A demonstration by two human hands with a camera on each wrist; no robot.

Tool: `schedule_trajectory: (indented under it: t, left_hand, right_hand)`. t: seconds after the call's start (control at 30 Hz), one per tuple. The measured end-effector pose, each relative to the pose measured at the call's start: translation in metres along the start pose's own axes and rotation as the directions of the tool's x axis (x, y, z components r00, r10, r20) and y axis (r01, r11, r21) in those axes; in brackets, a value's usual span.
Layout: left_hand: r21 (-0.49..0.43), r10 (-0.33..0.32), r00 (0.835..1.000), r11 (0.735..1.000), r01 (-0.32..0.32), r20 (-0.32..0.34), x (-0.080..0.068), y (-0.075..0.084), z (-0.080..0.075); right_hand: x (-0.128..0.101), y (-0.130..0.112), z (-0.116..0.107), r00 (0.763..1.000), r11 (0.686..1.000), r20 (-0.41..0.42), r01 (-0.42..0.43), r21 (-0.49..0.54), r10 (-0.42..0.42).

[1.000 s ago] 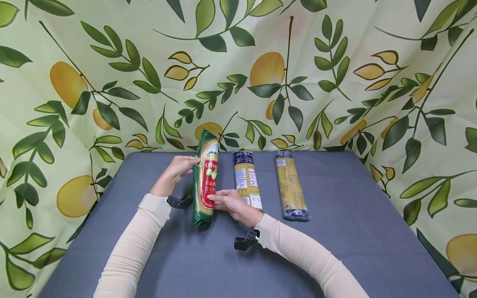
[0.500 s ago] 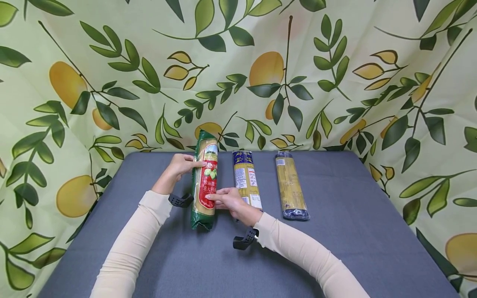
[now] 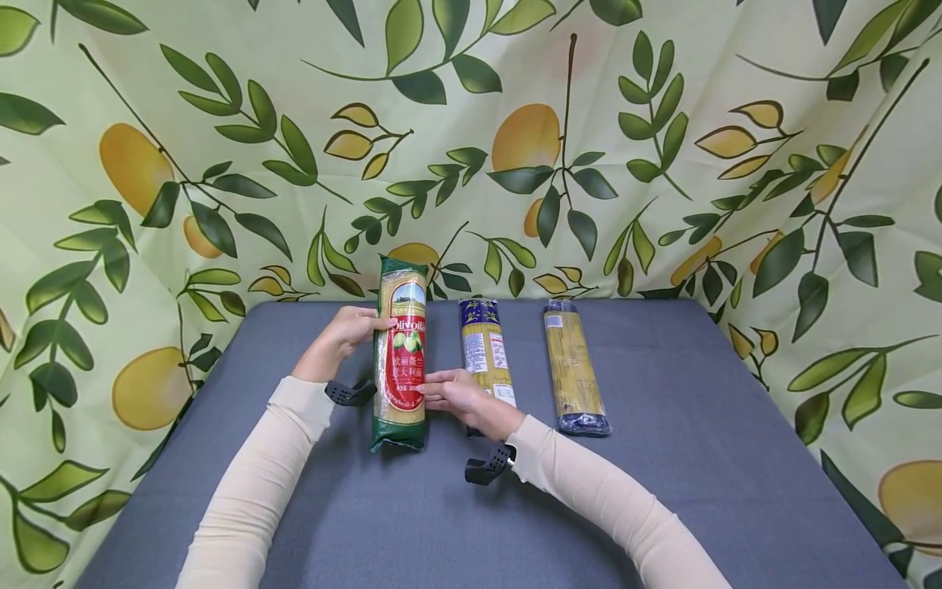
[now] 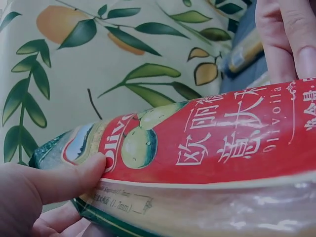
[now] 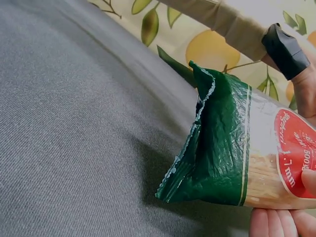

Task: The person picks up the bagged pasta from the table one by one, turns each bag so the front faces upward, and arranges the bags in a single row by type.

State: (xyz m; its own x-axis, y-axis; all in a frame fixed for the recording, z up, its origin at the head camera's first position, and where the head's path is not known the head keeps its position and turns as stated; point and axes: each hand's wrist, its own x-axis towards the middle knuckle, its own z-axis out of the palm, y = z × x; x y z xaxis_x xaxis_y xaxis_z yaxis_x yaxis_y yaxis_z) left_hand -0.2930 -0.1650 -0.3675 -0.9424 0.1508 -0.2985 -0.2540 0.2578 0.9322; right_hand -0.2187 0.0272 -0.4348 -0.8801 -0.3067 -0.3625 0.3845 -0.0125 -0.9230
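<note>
Overall, a cloth backdrop printed with lemons and dark green leaves hangs behind and around a grey table. On the table, three long spaghetti packets lie lengthwise, side by side.

The leftmost is the green spaghetti packet, held just above the cloth near the table's middle-left. Its red label reads "Olivoila" in white, with green olives and Chinese characters below — the left wrist view shows small print "(1.7mm)" on a side strip, and the right wrist view shows "1.7 mm" and "500" near the crimped green end.

The left hand grips the packet's upper part, thumb pressed on the label edge and fingers curled behind. The right hand pinches the lower right edge, thumb on the front and fingers underneath.

Just beside it lies the blue-topped packet, with a white label whose text is too small to read. Further right, apart, lies the clear packet with dark ends.
</note>
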Motion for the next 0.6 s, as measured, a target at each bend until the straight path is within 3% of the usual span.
schedule_trajectory:
  t: [0.17, 0.43, 0.6]
  left_hand:
    - [-0.014, -0.036, 0.999, 0.999, 0.036, 0.011, 0.003, -0.001, -0.003]
    - [0.088, -0.077, 0.995, 0.993, 0.072, 0.056, 0.011, -0.008, -0.006]
    - [0.102, -0.117, 0.993, 0.988, 0.114, 0.029, 0.015, -0.015, -0.006]
  right_hand:
    - [0.003, 0.001, 0.001, 1.0, 1.0, 0.003, -0.021, -0.001, 0.021]
    - [0.004, 0.005, 0.004, 0.997, 0.998, -0.045, -0.058, 0.031, 0.06]
    - [0.005, 0.009, 0.007, 0.997, 0.998, -0.065, -0.05, 0.025, 0.051]
